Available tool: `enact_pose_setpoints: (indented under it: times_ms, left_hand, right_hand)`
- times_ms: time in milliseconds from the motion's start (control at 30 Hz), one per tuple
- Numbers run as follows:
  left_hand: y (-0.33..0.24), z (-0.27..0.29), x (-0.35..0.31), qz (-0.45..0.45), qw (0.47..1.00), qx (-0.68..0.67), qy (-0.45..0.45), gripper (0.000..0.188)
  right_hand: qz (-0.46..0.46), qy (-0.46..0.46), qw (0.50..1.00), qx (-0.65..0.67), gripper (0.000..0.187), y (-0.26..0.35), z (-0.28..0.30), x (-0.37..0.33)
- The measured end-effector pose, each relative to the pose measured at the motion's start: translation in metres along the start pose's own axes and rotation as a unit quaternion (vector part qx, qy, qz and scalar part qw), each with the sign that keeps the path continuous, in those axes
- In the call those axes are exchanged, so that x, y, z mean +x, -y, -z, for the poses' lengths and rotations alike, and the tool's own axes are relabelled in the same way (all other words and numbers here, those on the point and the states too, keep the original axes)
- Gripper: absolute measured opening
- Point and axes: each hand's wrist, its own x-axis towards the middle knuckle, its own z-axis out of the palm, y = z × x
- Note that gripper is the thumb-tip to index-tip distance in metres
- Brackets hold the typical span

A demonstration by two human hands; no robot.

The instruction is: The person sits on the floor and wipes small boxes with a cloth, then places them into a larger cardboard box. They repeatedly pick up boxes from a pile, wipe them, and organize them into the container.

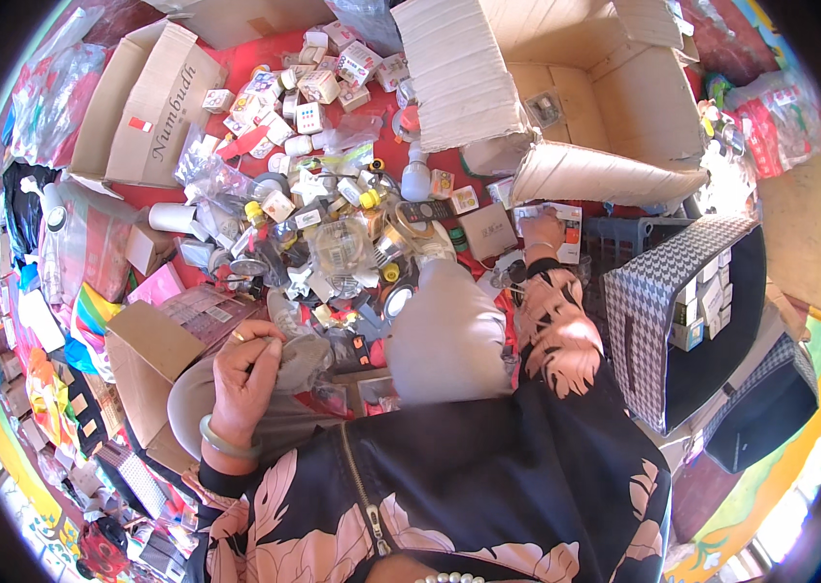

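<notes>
My left hand (247, 377), a bracelet on its wrist, is raised above my left leg. Its fingers are curled together in a pinch; anything between them is too small or hidden to name. My right hand (543, 229) reaches out beyond my right knee. It grips a flat white package (571, 216) with dark and orange printing, which the hand partly covers. Left of that package stands a pale brown square box (487, 231). A black remote control (426, 211) lies farther left in the pile.
Small white boxes (318, 86) and mixed plastic odds and ends fill the red floor cloth. An open carton (551, 173) stands far right, another carton (163, 117) far left. On my right a houndstooth storage box (636, 321) holds several small boxes (706, 296).
</notes>
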Motion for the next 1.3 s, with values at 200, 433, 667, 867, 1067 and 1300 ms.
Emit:
enact_pose_setpoints:
  times_ms: [200,433,667,867,1067,1300]
  left_hand:
    - [-0.001,-0.003,-0.011,-0.046,0.999,-0.002,-0.012,0.005]
    - [0.004,-0.006,-0.011,-0.025,0.990,-0.139,0.025,0.014]
    - [-0.007,-0.007,-0.018,-0.094,0.976,-0.193,0.039,0.028]
    - [0.002,-0.008,-0.012,-0.148,0.925,-0.347,0.050,0.071]
    - [-0.013,0.006,-0.029,-0.187,0.846,-0.498,-0.022,0.051]
    - [0.003,0.034,-0.016,-0.132,0.754,-0.609,-0.210,0.041]
  right_hand:
    - [-0.101,0.220,0.772,0.588,0.038,-0.046,0.025,-0.034]
    - [0.035,0.328,0.528,0.783,0.038,-0.004,0.150,-0.138]
    - [0.227,0.386,0.479,0.755,0.041,0.087,0.259,-0.204]
    - [0.348,0.450,0.530,0.629,0.046,0.159,0.300,-0.261]
    - [0.345,0.267,0.606,0.665,0.029,0.200,0.286,-0.297]
    - [0.513,0.231,0.718,0.410,0.029,0.195,0.255,-0.343]
